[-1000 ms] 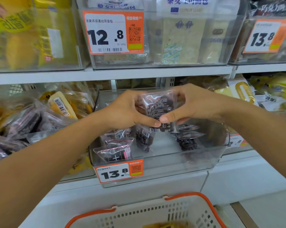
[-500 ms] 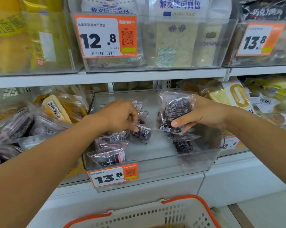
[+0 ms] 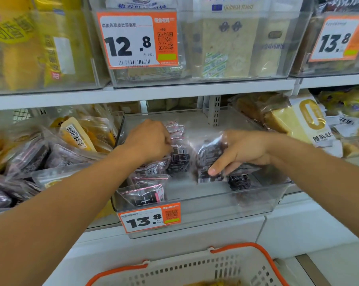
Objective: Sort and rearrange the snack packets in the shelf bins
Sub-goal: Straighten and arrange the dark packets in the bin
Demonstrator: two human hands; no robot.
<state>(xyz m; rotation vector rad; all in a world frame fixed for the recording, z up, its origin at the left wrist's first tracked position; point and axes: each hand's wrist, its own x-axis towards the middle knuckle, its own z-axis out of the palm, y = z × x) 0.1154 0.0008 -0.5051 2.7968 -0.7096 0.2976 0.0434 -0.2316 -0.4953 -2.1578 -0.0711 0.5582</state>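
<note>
Left hand (image 3: 148, 139): seen knuckles-up inside the clear bin (image 3: 195, 205), fingers curled under and closed on a dark snack packet (image 3: 179, 157) at the top of the left-hand pile; the fingertips themselves are hidden by the back of the hand. Below that hand more dark packets are stacked toward the bin's front wall, the lowest packet (image 3: 145, 195) lying flat with a white cross mark showing.

Right hand (image 3: 242, 151): a second dark packet (image 3: 209, 155) is gripped, thumb pressed on its face, the other fingers curled behind and beneath it. The packet is held inside the bin, above its floor, tilted, just beside the left-hand pile. Another dark packet (image 3: 239, 181) lies on the bin floor under the wrist.

Writing: the bin's orange-and-white price tag (image 3: 150, 217) is read as "13.8". On the upper shelf a larger tag (image 3: 137, 39) reads "12.8", with "500g", a barcode and a QR code; "QUINOA TOAST" is printed on the pale bread bags (image 3: 232, 40) beside it. At far right another tag (image 3: 339, 38) shows "13.8".

Setting: white shop shelving (image 3: 133, 94), clear bins on two levels. A white basket with an orange rim (image 3: 195, 269) is noted at the bottom edge.
</note>
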